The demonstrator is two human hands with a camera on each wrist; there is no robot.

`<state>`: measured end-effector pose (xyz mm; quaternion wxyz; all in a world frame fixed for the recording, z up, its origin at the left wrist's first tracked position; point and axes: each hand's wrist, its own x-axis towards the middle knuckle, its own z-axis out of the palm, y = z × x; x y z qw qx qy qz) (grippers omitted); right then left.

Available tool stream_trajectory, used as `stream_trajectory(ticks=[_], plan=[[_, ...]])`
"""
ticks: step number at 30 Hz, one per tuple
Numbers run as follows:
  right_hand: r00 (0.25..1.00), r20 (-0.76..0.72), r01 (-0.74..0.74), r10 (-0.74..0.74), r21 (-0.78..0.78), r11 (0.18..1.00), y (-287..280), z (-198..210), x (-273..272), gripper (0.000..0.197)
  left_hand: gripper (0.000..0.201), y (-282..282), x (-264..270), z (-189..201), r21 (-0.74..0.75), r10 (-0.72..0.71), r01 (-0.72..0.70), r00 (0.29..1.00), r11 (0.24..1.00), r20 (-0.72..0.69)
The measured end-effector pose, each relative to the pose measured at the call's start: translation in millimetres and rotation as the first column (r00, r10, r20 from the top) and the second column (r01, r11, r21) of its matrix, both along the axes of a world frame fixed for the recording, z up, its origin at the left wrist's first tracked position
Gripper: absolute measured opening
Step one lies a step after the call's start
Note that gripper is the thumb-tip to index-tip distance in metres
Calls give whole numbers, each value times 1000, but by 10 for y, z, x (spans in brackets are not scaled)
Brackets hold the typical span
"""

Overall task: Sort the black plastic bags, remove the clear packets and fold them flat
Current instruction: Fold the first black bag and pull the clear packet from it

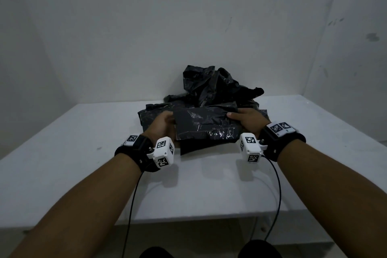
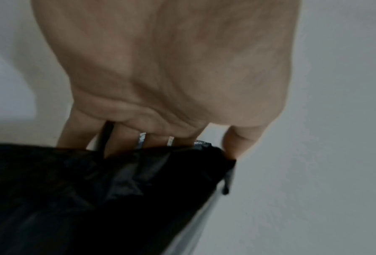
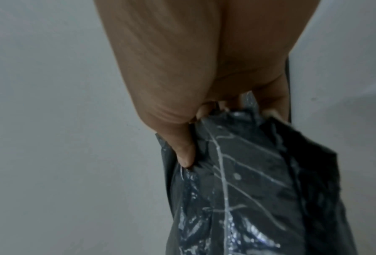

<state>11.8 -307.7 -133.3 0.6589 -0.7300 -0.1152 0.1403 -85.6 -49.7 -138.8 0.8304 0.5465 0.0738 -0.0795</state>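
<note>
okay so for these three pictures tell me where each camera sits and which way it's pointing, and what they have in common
Head: worn on the head, looking forward and down at the white table and the wall behind; both forearms, left hand and right hand show.
Left wrist: on the left wrist, looking along the left hand to its fingers on the black bag.
Right wrist: on the right wrist, looking along the right hand; its thumb presses the crinkled plastic.
Shared: all three show the held black bag.
</note>
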Motion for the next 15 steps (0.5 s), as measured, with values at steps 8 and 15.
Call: stream_trajectory(ticks=[8,15], plan=[[999,44,19,-22,53,998,45,1,-56,27,16,-45,3,-67,264,51,-79,992,961,112],[988,138,67,-66,-2,998,-25,-10,-27,18,8,-87,46,-95,239,79,-116,984,964,161]])
